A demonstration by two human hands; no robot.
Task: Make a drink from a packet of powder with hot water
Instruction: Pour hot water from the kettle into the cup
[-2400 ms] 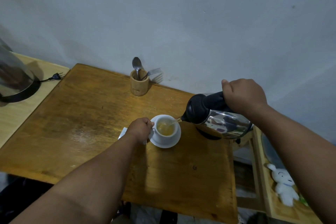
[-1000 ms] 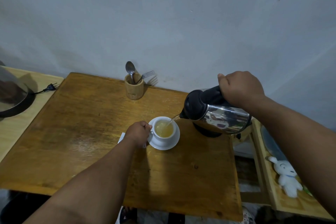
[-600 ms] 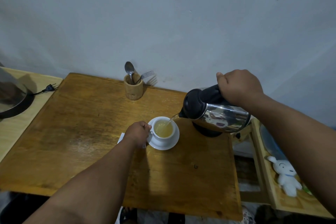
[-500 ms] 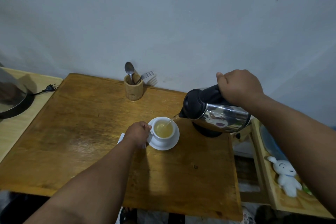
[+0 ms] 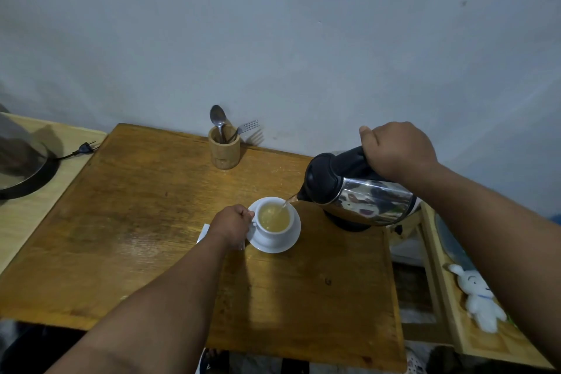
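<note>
A white cup (image 5: 274, 232) holding yellowish liquid stands on a white saucer (image 5: 291, 244) near the middle of the wooden table (image 5: 136, 222). My left hand (image 5: 232, 225) grips the cup's handle on its left side. My right hand (image 5: 397, 150) holds the black handle of a steel kettle (image 5: 364, 194), tilted with its spout over the cup. A thin stream of water runs from the spout into the cup. A white packet (image 5: 202, 233) pokes out from under my left hand, mostly hidden.
A wooden holder (image 5: 224, 150) with a spoon (image 5: 218, 118) and a fork (image 5: 247, 127) stands at the back by the wall. The kettle's black base (image 5: 346, 223) lies under the kettle. At left are a metal pot (image 5: 18, 167) and a loose plug (image 5: 85, 147). A white plush toy (image 5: 479, 297) lies on a shelf at right.
The liquid in the cup has risen slightly as water keeps pouring. Both hands and the kettle have hardly moved over the last second.
</note>
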